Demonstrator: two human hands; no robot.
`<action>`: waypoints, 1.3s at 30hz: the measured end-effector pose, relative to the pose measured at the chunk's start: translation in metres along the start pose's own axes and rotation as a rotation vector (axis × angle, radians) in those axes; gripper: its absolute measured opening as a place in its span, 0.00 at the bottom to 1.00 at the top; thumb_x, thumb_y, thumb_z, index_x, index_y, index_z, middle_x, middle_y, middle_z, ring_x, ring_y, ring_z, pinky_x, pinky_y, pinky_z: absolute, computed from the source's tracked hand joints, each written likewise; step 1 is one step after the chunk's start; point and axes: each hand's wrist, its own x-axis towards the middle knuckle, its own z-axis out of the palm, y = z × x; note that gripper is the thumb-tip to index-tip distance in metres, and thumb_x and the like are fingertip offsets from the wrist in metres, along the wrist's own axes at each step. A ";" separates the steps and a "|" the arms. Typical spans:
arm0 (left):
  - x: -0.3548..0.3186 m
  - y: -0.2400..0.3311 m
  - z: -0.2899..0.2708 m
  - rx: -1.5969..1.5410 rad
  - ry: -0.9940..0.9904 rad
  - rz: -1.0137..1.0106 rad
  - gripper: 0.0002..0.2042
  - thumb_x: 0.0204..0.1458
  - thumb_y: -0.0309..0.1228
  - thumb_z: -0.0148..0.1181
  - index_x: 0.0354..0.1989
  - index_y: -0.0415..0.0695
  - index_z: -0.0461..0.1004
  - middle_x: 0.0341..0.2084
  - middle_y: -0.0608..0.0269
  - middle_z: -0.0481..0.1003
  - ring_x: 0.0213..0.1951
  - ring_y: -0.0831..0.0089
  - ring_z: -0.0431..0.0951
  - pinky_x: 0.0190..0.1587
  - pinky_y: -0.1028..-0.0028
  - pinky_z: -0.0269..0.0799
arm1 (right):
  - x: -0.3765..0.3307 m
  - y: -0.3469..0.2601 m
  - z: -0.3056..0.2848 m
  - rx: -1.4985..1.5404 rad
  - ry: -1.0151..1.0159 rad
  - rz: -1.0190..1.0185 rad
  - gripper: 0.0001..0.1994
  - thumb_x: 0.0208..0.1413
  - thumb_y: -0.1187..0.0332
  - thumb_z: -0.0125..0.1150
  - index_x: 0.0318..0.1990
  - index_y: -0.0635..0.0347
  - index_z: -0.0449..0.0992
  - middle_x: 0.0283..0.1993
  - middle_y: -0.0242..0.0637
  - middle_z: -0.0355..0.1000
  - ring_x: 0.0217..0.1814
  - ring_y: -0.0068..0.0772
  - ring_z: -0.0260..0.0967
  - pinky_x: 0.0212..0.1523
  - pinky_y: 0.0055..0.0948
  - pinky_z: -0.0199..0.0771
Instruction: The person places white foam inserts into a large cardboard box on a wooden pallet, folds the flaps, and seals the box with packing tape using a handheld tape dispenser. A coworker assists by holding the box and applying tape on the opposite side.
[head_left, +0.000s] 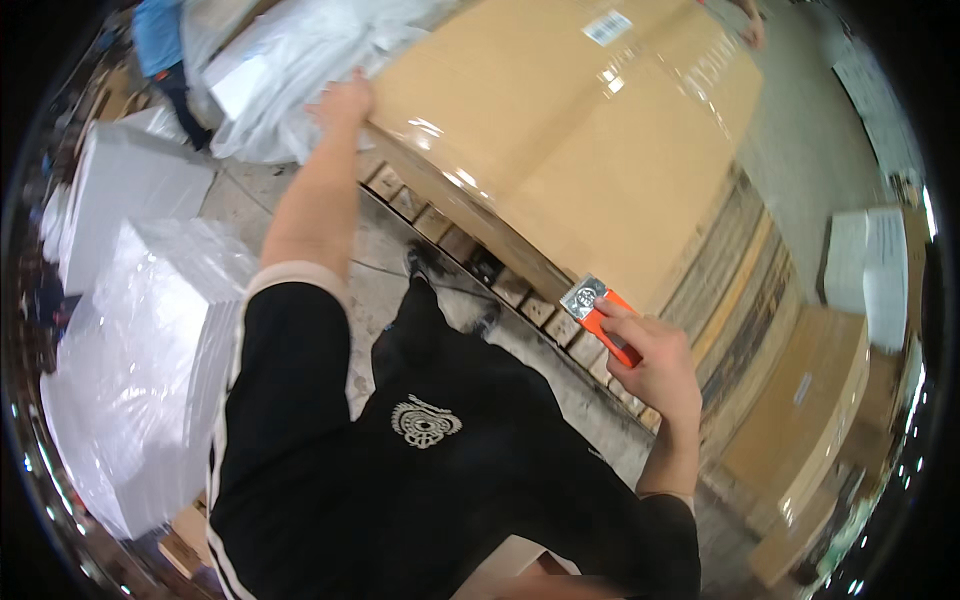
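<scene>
A large brown cardboard carton [560,130] lies on a wooden pallet [735,270], with clear tape and a white label on top. My left hand [343,102] reaches out to the carton's left edge and appears to touch it, fingers apart. My right hand [655,365] is closed round an orange scraper-like tool [617,335] with a wide, flat silver metal head. That head is over the carton's near edge; whether it touches the cardboard I cannot tell.
Another person's hand [755,32] is at the carton's far right corner. A person in blue [160,45] stands at the far left. Plastic-wrapped white stacks [150,370] fill the left side. More cartons [800,400] stand on the right. Plastic sheeting [300,75] lies beyond my left hand.
</scene>
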 end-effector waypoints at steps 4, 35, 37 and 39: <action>0.026 -0.008 0.003 0.139 -0.077 0.151 0.42 0.79 0.61 0.28 0.84 0.38 0.63 0.81 0.37 0.66 0.83 0.36 0.61 0.85 0.29 0.32 | -0.068 0.037 -0.022 -0.066 -0.035 0.079 0.23 0.40 0.81 0.77 0.48 0.56 0.84 0.65 0.27 0.87 0.39 0.43 0.78 0.44 0.41 0.82; -0.356 0.093 -0.017 0.139 -0.360 1.851 0.32 0.72 0.41 0.61 0.84 0.53 0.68 0.88 0.52 0.57 0.88 0.42 0.50 0.86 0.43 0.47 | -0.172 0.073 0.109 0.007 0.101 0.733 0.11 0.55 0.67 0.72 0.46 0.51 0.87 0.39 0.48 0.87 0.47 0.59 0.87 0.48 0.56 0.84; -0.409 0.116 -0.015 0.228 -0.396 1.938 0.32 0.72 0.44 0.61 0.84 0.56 0.68 0.88 0.54 0.55 0.88 0.41 0.49 0.86 0.41 0.47 | -0.176 0.061 0.116 0.089 0.269 0.863 0.11 0.55 0.66 0.73 0.46 0.49 0.85 0.39 0.48 0.86 0.47 0.59 0.86 0.49 0.58 0.83; -0.445 0.141 -0.007 0.228 -0.398 2.065 0.31 0.73 0.43 0.60 0.84 0.57 0.69 0.89 0.54 0.54 0.88 0.41 0.48 0.85 0.40 0.47 | -0.179 0.052 0.122 0.122 0.367 0.931 0.10 0.56 0.65 0.73 0.46 0.50 0.85 0.41 0.47 0.86 0.49 0.59 0.85 0.50 0.58 0.83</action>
